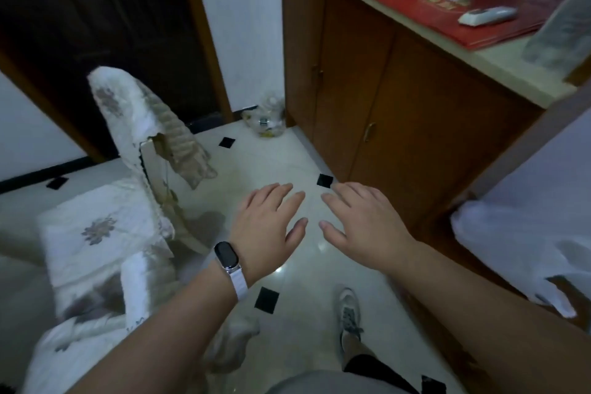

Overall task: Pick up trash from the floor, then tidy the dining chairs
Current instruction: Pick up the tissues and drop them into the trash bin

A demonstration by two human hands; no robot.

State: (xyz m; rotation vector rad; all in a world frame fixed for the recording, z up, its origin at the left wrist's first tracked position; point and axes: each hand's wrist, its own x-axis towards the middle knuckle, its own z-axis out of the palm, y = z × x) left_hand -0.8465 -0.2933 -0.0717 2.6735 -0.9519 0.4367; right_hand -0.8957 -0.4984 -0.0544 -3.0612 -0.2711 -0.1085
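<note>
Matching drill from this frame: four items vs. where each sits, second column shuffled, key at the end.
Items
1. white remote
2. black band
3. clear container
4. covered chair

Places
A. worn just behind the left hand
B. on the floor, in the corner beside the wooden cabinet
C. on the red mat on the counter
D. at the frame's left, cloth draped over its back

Pairs: 1-C, 2-A, 3-B, 4-D
</note>
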